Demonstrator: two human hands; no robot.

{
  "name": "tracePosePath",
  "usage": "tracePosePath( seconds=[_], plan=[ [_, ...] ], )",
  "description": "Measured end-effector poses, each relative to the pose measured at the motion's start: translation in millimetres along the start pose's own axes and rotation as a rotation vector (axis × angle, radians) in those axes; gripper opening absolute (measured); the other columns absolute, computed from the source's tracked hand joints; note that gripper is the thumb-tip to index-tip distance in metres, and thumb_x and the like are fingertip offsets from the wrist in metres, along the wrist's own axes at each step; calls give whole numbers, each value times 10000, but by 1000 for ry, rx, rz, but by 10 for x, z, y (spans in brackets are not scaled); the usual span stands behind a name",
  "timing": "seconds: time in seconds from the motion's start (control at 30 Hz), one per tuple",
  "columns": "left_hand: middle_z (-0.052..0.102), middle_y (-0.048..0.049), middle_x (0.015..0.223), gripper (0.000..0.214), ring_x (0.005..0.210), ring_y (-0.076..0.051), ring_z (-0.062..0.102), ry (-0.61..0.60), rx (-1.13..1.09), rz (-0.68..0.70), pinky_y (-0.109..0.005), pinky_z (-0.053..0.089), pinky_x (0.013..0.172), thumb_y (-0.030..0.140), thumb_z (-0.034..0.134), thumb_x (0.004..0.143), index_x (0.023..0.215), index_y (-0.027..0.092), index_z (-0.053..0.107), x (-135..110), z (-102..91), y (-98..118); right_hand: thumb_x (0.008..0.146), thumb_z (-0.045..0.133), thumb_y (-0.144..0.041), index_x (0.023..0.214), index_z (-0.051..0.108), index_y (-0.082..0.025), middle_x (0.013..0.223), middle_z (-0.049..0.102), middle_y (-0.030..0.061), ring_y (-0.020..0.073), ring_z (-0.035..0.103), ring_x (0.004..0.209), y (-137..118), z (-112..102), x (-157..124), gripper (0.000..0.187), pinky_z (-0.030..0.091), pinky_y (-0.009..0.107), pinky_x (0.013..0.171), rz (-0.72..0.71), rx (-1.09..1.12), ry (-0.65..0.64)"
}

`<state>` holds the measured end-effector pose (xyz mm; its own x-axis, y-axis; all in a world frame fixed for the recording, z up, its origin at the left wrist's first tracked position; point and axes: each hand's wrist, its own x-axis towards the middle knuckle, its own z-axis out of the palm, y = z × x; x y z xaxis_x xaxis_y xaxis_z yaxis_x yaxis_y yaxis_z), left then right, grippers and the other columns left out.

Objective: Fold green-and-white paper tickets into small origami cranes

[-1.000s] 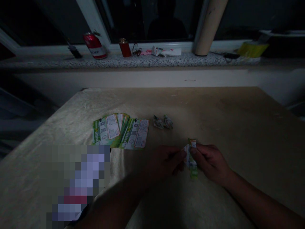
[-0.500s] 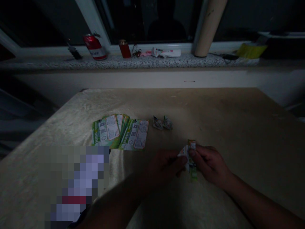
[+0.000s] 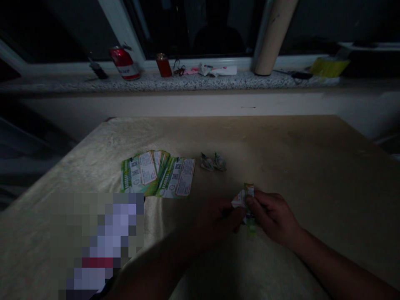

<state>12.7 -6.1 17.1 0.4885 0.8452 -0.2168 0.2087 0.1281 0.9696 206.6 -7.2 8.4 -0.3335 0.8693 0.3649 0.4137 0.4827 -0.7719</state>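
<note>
Left hand and right hand both pinching one folded green-and-white printed leaflet, right of centre over the near tabletop. Looks like fold work: I'd line edges up, anchor with the right, crease firmly with the left. Containers: red can and small red container with gold-coloured top, far windowsill, left of centre; can't see contents of either.

I watch through one head-worn camera, facing forward and down over the table, left hand and right hand near, lower right of centre, windowsill across the top.
</note>
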Motion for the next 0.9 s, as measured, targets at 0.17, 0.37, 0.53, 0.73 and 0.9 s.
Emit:
tracePosePath(
  seconds=[0.17,0.37,0.53,0.73,0.9],
  plan=[
    [457,31,495,517,469,-89,385,-7,48,24,-240,267,485,568,562,897,574,164,571,27,-3,-45,1030,488,-264,688,489,-201,562,401,-62,85,397,469,-1,4,1,347,319,224,471,1,-41,14],
    [563,5,590,462,533,-104,477,-50,-147,0,-242,353,542,568,640,854,668,145,639,67,17,-79,1041,467,-295,735,526,-196,565,476,-39,102,462,477,-3,-9,-9,327,367,225,482,53,-40,16],
    [526,38,617,284,562,-88,425,-65,-123,4,-226,318,546,403,752,770,715,139,660,72,55,-93,1035,473,-293,718,533,-193,570,475,-37,100,452,480,-21,1,-2,337,369,221,473,73,-35,68],
    [681,-28,707,277,601,-128,594,-34,-210,-3,-257,466,609,405,685,838,791,132,692,65,72,-52,1027,511,-349,759,605,-182,586,553,-20,104,490,488,-33,-3,-32,329,391,211,464,176,133,142],
    [715,-33,705,295,540,-110,608,146,-384,32,-237,493,553,428,701,861,820,141,649,85,42,2,968,623,-437,565,550,-180,487,505,-22,90,450,443,-34,-12,-23,484,360,203,421,340,388,185]
  ],
)
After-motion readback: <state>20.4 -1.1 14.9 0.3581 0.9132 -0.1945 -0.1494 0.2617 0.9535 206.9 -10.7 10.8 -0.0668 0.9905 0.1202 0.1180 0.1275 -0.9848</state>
